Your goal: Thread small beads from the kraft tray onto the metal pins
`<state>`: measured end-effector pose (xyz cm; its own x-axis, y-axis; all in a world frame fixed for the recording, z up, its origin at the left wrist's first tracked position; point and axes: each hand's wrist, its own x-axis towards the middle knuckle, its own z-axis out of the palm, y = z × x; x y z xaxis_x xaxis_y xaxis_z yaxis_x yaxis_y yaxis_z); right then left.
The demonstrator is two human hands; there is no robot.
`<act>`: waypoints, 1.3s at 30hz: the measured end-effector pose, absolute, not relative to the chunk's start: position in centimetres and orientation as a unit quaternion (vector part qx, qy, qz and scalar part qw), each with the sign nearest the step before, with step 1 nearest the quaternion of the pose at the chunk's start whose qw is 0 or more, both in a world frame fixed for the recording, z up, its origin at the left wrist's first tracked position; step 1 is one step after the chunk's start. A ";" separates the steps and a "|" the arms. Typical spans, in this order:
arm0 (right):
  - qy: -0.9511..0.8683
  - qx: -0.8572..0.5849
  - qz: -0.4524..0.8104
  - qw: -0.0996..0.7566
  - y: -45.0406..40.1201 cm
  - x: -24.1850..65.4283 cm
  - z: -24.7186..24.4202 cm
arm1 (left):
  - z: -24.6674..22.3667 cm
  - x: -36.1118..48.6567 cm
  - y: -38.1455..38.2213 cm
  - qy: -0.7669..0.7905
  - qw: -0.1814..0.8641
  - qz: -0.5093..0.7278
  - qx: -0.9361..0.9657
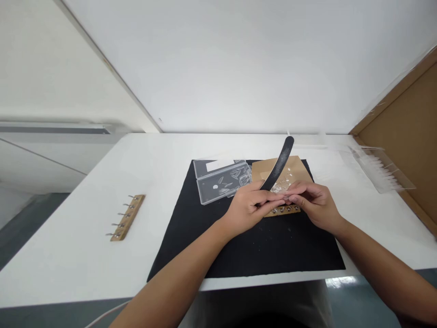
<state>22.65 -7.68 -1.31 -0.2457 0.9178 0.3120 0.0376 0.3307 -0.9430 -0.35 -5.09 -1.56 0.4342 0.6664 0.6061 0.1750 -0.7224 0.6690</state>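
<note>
My left hand point(251, 202) is closed, with a curved black nail file point(280, 161) sticking up from between its fingers. Its fingertips meet those of my right hand point(314, 202). A tiny item seems pinched where they touch, too small to name. Under my hands is a wooden strip with metal clips point(288, 209), partly hidden. Behind them lies a tan sheet point(300, 168) scattered with small whitish pieces point(282, 184). Left of the sheet, a clear plastic case point(208, 196) lies with its lid raised, holding loose clear nail tips point(235, 174).
A black mat point(191, 246) covers the middle of the white table point(85, 264). Another wooden strip with metal clips point(128, 217) stands at the left. Clear plastic packs with nail-tip shapes point(378, 171) lie at the right, near a brown board point(406, 123). A white wall point(239, 68) rises behind.
</note>
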 end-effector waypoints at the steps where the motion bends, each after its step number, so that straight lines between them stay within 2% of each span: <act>1: -0.644 -0.369 0.451 0.495 -7.7 22.6 -1.3 | -1.6 -0.3 -5.1 0.257 0.265 0.468 0.803; 18: -0.622 -0.372 0.487 0.487 -7.4 22.5 -1.6 | -1.9 -0.4 -4.8 0.233 0.234 0.467 0.820; 39: -0.615 -0.391 0.497 0.471 -7.7 22.7 -1.7 | -1.8 -0.5 -4.7 0.245 0.246 0.460 0.817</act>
